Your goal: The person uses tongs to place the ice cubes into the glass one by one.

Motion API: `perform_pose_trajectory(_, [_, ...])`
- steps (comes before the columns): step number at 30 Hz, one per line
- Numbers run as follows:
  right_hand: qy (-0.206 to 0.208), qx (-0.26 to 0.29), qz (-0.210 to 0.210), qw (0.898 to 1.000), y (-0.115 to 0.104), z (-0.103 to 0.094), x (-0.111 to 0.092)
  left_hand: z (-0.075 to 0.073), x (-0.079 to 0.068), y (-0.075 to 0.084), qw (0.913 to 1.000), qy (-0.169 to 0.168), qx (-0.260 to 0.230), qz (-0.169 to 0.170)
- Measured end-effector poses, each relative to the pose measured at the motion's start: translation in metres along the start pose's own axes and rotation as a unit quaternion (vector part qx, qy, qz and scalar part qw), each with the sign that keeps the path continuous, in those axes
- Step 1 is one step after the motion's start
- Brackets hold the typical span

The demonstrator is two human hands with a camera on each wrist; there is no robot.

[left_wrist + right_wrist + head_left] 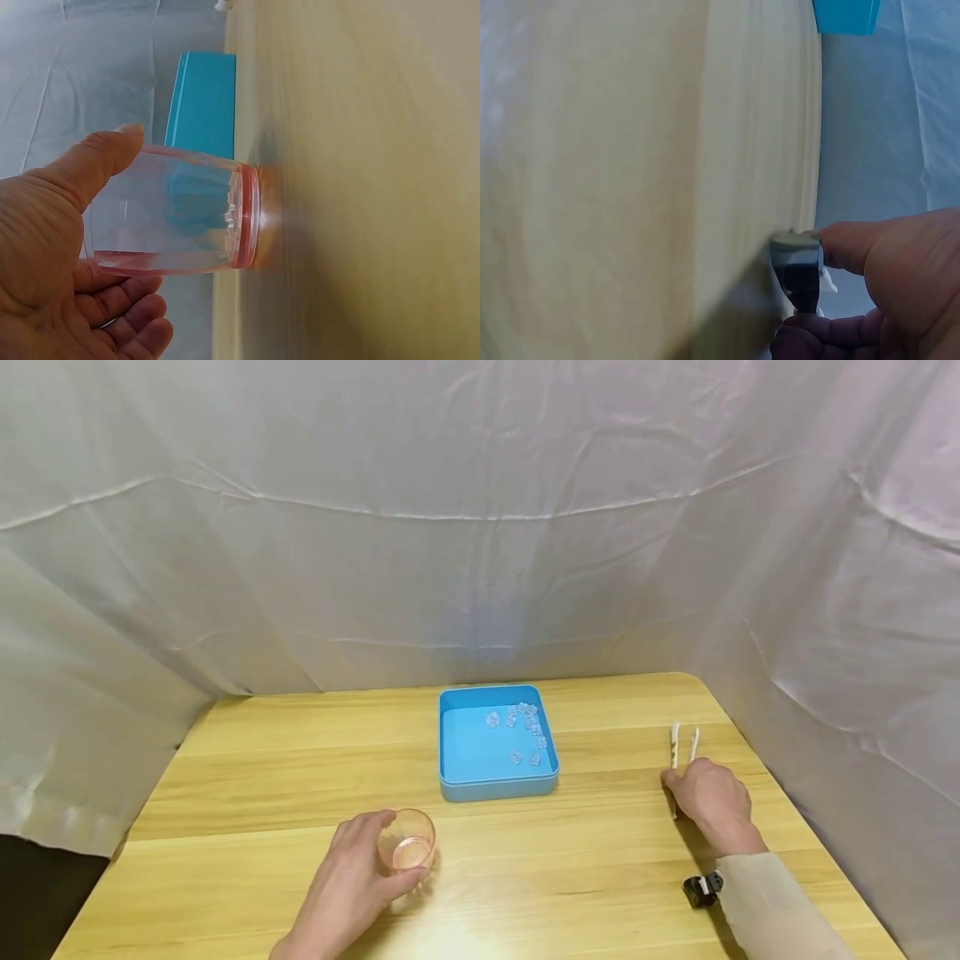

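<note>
My left hand [348,877] grips a see-through pinkish cup [411,842] from its left side. In the left wrist view the thumb lies along one side of the cup [169,210] and fingers on the other; its base is at the tabletop. At the right of the table my right hand [712,797] holds tongs [674,747] between thumb and fingers. Their two white tips point away and stand apart. The right wrist view shows the tongs' shiny metal bend [799,262] between thumb and fingers. Most of the tongs' arms are hidden by the hand there.
A square blue tray [457,789] stands mid-table toward the back. Several clear ice-like pieces [531,725] lie in it, mostly along its right side. Grey curtains [480,527] hang behind the wooden table [300,777] and at both sides.
</note>
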State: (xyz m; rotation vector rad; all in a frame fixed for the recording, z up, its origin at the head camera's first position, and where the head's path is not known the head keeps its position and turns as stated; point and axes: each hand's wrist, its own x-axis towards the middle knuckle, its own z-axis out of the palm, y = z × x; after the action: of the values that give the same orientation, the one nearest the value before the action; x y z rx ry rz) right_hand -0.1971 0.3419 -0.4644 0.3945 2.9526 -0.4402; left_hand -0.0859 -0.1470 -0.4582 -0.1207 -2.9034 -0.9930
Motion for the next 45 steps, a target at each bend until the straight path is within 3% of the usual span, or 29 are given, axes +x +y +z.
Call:
perform_pose_trajectory(8, [0.01, 0.011, -0.002, 1.0, 0.004, 0.003, 0.0, 0.014, 0.0, 0.014, 0.9994, -0.018, -0.03, 0.008])
perform_pose_trajectory(26, [0.017, 0.014, -0.01, 1.0, 0.002, 0.006, -0.004, 0.044, 0.01, 0.041, 0.9935, -0.02, -0.03, 0.108])
perform_pose_trajectory(45, [0.032, 0.011, -0.015, 0.999, 0.002, 0.008, -0.003, 0.054, 0.03, 0.047, 0.9932, -0.012, -0.028, 0.112])
